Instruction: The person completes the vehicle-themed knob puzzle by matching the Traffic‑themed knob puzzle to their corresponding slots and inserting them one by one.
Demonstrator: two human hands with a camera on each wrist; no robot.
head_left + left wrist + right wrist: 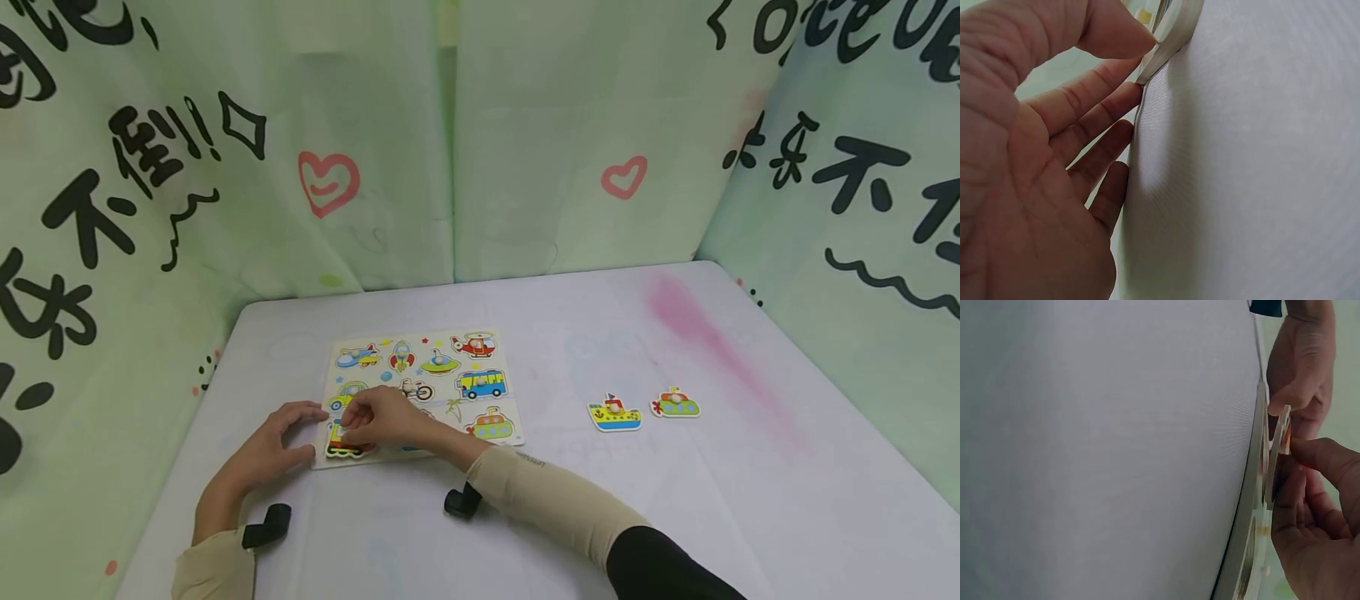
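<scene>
My right hand (386, 417) pinches a flat red and yellow vehicle puzzle piece (345, 448) by its upper side, over the lower left corner of the puzzle board (444, 337). In the right wrist view the piece (1278, 456) stands slightly tilted, close over the board, with thumb and fingertips at its top. My left hand (262, 450) lies against the board's left edge. In the left wrist view its thumb (1125, 34) touches the board's corner, while the other fingers (1100, 137) extend loosely along the edge and tabletop.
To the right of the board, a ship piece (614, 415) and a submarine piece (676, 404) lie on the white table (585, 333). Printed vehicles, among them a blue bus (482, 385) and a red helicopter (475, 344), show on the board. Green curtains (525, 167) enclose the table.
</scene>
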